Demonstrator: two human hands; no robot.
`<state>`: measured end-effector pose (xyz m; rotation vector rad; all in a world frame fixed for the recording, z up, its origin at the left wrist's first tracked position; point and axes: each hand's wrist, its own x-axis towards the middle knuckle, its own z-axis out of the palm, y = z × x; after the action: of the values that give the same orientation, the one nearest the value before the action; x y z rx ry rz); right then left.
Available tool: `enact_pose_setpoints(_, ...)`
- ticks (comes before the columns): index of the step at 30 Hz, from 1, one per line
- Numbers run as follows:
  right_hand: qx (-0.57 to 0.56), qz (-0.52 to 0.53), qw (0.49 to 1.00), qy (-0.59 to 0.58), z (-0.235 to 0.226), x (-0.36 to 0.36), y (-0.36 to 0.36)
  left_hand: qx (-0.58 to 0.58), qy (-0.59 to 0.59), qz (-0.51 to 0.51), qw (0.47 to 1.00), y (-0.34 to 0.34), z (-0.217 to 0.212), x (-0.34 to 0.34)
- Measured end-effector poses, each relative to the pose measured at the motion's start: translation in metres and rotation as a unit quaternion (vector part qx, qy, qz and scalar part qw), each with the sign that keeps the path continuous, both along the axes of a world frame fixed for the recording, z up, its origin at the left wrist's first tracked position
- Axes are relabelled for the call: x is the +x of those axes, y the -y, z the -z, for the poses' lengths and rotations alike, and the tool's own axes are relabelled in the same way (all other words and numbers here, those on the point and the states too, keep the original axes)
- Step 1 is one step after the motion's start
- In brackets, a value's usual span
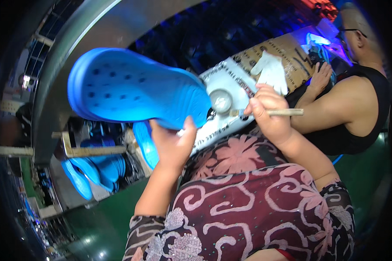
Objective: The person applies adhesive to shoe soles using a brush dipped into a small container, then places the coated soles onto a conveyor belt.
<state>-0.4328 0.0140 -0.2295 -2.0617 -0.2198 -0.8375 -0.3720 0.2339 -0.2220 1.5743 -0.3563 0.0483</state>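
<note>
My left hand [174, 145] is closed on the narrower end of a large blue foam clog [130, 93]. The clog is tilted, and the dark holes in its wide end show. In my right hand [269, 108] is a flat brush [287, 112] with a pale wooden handle, held between thumb and fingers. Its tip points left, close beside a small round grey cup [221, 101]; whether it touches the cup I cannot tell. The cup stands on a surface covered with printed white plastic sheeting [220, 130], just past the clog's narrow end.
A white glove [272, 71] lies on a cardboard sheet [292, 56] beyond my right hand. At right sits a co-worker in a black sleeveless top [372, 93]. Several blue shoes [91, 174] lie at lower left. A grey metal rim [52, 95] curves along the left.
</note>
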Motion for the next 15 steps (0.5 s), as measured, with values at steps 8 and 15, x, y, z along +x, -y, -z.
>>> enact_pose_setpoints(8,0.050,0.011,0.997,-0.050,0.019,-0.023,0.037,-0.020,-0.304,0.412,0.859,0.027,-0.095,0.025)
enact_pose_setpoints(15,0.101,0.037,0.994,-0.036,0.023,-0.021,0.043,-0.270,-0.296,0.425,0.812,0.235,-0.196,0.154)
